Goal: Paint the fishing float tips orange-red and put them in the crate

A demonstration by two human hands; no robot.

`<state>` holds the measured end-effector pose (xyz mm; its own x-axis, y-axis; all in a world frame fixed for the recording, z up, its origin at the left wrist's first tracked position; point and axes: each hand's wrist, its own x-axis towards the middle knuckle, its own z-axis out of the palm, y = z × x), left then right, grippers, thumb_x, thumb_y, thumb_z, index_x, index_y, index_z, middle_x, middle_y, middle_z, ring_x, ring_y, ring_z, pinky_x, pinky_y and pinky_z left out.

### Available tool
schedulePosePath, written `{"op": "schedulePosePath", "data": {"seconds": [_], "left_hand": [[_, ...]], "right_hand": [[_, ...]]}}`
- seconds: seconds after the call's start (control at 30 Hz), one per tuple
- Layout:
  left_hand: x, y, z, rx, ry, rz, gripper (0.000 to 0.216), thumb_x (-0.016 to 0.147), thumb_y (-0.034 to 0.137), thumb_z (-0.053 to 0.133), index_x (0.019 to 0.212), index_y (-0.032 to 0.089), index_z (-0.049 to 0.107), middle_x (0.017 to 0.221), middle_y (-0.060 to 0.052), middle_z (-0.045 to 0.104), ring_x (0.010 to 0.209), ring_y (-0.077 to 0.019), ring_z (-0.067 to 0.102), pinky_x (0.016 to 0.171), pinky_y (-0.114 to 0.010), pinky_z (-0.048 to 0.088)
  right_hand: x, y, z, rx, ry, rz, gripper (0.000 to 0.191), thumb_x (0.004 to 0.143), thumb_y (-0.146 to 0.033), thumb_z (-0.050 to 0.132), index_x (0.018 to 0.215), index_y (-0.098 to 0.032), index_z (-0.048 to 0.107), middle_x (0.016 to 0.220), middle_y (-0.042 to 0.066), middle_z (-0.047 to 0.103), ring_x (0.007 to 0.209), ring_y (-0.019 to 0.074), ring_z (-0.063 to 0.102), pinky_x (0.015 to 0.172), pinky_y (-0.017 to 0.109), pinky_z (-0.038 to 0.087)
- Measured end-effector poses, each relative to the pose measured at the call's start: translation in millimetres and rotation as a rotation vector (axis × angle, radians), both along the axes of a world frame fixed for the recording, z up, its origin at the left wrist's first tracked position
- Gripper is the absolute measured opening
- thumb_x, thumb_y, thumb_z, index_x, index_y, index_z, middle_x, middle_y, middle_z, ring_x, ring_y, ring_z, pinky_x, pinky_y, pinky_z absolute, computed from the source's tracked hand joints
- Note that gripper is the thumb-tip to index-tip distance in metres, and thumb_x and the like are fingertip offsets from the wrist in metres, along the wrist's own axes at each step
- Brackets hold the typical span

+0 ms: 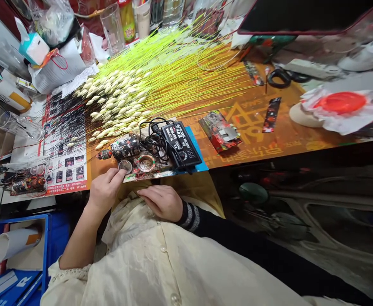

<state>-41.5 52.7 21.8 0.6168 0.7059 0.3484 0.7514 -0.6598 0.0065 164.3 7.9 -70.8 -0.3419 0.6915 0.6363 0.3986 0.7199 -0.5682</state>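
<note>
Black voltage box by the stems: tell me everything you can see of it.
The black voltage box is a flat rectangular casing, plastic by its look, with white printed lettering, a round dial and a digital readout. It lies at an angle on a blue board. A black cable loops against its left side. No hand touches it.

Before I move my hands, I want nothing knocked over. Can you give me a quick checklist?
1. The left hand is touching the small round disc: ok.
2. The right hand is off the table, resting on the clothing: ok.
3. The black cable is lying neatly: not ok, it's in loose loops.
4. The white-budded stems are clear of the cable: cannot tell, the buds lie right against it.
5. The display on the black box is on: cannot tell.
</note>
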Motion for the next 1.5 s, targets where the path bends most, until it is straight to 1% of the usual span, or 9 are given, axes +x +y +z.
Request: {"op": "schedulePosePath", "data": {"seconds": [0.17, 0.3, 0.47, 0.67, 0.93, 1.17, 1.3, 1.43, 1.5], "left_hand": [[-5, 4, -1.4, -0.032, -0.033, -0.027, 0.028, 0.096, 0.019, 0.047, 0.118, 0.022, 0.063, 0.101, -0.008, 0.071, 0.082, -0.0136, 0.068, 0.069, -0.020, 0.048], [-12, 13, 3.7, -0.097, -0.111, -0.081, 0.028, 0.097, 0.020, 0.046, 0.117, 0.022, 0.064, 0.105, -0.009, 0.072, 0.092, -0.0145, 0.069, 0.076, -0.020, 0.051], [-21, 27, 10.3, -0.153, -0.128, -0.182, 0.027, 0.097, 0.022, 0.046, 0.114, 0.022, 0.067, 0.105, -0.009, 0.073, 0.094, -0.0144, 0.070, 0.081, -0.022, 0.054], [-21, 37, 12.2, -0.164, -0.140, -0.203, 0.029, 0.097, 0.019, 0.044, 0.114, 0.022, 0.067, 0.106, -0.008, 0.073, 0.095, -0.0145, 0.070, 0.083, -0.024, 0.056], [-20, 39, 11.0, -0.084, -0.039, -0.236, 0.029, 0.096, 0.016, 0.043, 0.114, 0.020, 0.066, 0.105, -0.009, 0.073, 0.090, -0.0138, 0.071, 0.077, -0.022, 0.055], [-20, 43, 10.3, -0.100, -0.075, -0.250, 0.026, 0.096, 0.019, 0.048, 0.113, 0.023, 0.067, 0.104, -0.008, 0.073, 0.092, -0.0145, 0.070, 0.077, -0.023, 0.054], [-22, 42, 16.1, -0.142, -0.044, -0.254, 0.032, 0.097, 0.019, 0.046, 0.123, 0.025, 0.063, 0.104, -0.007, 0.073, 0.092, -0.0141, 0.069, 0.075, -0.023, 0.053], [-22, 30, 24.1, -0.172, -0.172, -0.218, 0.033, 0.096, 0.018, 0.044, 0.124, 0.024, 0.062, 0.104, -0.007, 0.071, 0.092, -0.0143, 0.068, 0.074, -0.023, 0.052], [-17, 21, 24.6, -0.151, -0.266, -0.159, 0.030, 0.094, 0.019, 0.048, 0.119, 0.022, 0.064, 0.097, -0.007, 0.071, 0.083, -0.0130, 0.067, 0.069, -0.021, 0.050]], "right_hand": [[0, 0, -0.5, 0.005, -0.004, 0.003, 0.016, 0.094, -0.015, 0.050, 0.107, -0.014, 0.059, 0.078, 0.004, 0.067, 0.067, 0.0125, 0.060, 0.062, 0.026, 0.047], [1, 0, 0.9, 0.011, -0.005, -0.005, 0.017, 0.094, -0.015, 0.050, 0.109, -0.014, 0.058, 0.078, 0.004, 0.067, 0.068, 0.0128, 0.060, 0.063, 0.026, 0.048], [3, 2, 5.6, 0.032, -0.028, -0.020, 0.020, 0.094, -0.015, 0.049, 0.112, -0.015, 0.057, 0.076, 0.003, 0.065, 0.066, 0.0128, 0.058, 0.062, 0.027, 0.046], [4, 6, 13.5, 0.086, -0.004, -0.088, 0.031, 0.092, -0.014, 0.051, 0.123, -0.015, 0.052, 0.076, 0.002, 0.065, 0.065, 0.0129, 0.057, 0.061, 0.027, 0.044], [3, 8, 13.7, 0.085, -0.002, -0.115, 0.034, 0.092, -0.015, 0.052, 0.126, -0.016, 0.052, 0.076, 0.002, 0.065, 0.065, 0.0127, 0.058, 0.061, 0.026, 0.044], [1, 8, 10.3, 0.096, 0.002, -0.108, 0.035, 0.091, -0.013, 0.053, 0.126, -0.015, 0.052, 0.078, 0.003, 0.067, 0.066, 0.0132, 0.058, 0.065, 0.027, 0.046], [2, 8, 10.6, 0.095, 0.001, -0.104, 0.032, 0.090, -0.012, 0.055, 0.122, -0.014, 0.054, 0.078, 0.003, 0.067, 0.066, 0.0135, 0.057, 0.063, 0.027, 0.045], [4, 9, 13.7, 0.078, 0.010, -0.095, 0.030, 0.091, -0.012, 0.054, 0.120, -0.014, 0.054, 0.076, 0.003, 0.065, 0.064, 0.0129, 0.055, 0.061, 0.026, 0.044], [5, 10, 14.9, 0.080, 0.015, -0.093, 0.029, 0.091, -0.012, 0.054, 0.120, -0.014, 0.054, 0.077, 0.003, 0.066, 0.065, 0.0131, 0.056, 0.062, 0.026, 0.045]]}}
